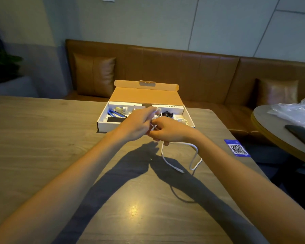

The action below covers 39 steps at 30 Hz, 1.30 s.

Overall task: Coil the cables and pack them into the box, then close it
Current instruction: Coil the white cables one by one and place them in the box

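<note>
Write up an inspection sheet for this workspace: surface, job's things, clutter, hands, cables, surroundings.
Surface: wooden table, light glare near the front.
Job's things: cardboard box open, lid up, small items inside; white cable outside it.
Clutter: QR-code card near the table's right edge.
Hands: right hand grips the white cable; left hand meets it, blurred, grip unclear.
Cables: white cable hangs looped below the hands; black cable in the box.
Surroundings: brown bench with cushion; round table at right bearing a plastic bag.
</note>
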Motion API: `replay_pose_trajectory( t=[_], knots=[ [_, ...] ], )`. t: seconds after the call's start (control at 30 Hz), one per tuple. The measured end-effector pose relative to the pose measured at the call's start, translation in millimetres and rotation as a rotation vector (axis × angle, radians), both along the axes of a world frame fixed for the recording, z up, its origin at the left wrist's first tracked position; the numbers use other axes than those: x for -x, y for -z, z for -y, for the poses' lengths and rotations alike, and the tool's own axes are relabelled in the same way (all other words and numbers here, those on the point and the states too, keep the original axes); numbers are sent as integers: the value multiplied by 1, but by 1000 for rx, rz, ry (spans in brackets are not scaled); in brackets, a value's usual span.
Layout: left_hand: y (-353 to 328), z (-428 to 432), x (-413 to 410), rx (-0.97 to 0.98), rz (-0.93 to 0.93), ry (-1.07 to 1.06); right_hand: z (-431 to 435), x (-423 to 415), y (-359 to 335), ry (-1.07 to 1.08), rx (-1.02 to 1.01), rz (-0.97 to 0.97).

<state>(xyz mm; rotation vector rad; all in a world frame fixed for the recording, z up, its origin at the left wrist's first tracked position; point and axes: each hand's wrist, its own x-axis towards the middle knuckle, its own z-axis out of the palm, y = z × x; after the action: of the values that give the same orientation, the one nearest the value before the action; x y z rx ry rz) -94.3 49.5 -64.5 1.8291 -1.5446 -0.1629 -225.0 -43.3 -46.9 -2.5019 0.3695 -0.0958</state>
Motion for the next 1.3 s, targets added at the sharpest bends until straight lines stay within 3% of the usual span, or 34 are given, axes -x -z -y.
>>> replay_pose_trajectory(
  t=[0.17,0.27,0.37,0.47,0.53,0.6,0.67,0.7,0.8,0.83,0.9,0.97,1.1,1.17,1.3],
  knots=[
    [-7,-9,-7,-195,106,17,19,5,-20,-48,101,-87],
    [-13,-16,-13,-254,-25,83,31,3,-36,-70,299,-172],
    [-20,-26,-24,-253,-554,322,38,2,-39,-12,439,-59],
    [-24,-32,-21,-104,-1131,575,32,4,-27,28,236,141],
    [-24,-26,-9,84,-1486,651,22,1,-17,53,87,161],
    [-27,-12,-1,308,-1589,612,11,-3,-7,72,30,77],
    [-32,-1,0,433,-1389,458,2,-3,-2,48,16,14],
    [-33,2,-2,436,-1181,349,-1,-2,-2,24,30,-2],
    [-23,4,-9,247,-246,72,0,0,-14,6,96,15],
    [-19,3,-10,164,-44,40,4,1,-22,24,107,45],
    [-16,-1,-14,40,29,11,13,4,-39,74,127,131],
    [-19,-8,-20,-65,-188,84,25,10,-50,115,111,236],
    [-23,-18,-27,-73,-1035,521,35,10,-40,127,9,355],
    [-22,-16,-22,-18,-1357,689,28,4,-25,133,-14,403],
    [-20,-7,-2,248,-1653,727,7,-6,-12,191,-216,358]
  ],
)
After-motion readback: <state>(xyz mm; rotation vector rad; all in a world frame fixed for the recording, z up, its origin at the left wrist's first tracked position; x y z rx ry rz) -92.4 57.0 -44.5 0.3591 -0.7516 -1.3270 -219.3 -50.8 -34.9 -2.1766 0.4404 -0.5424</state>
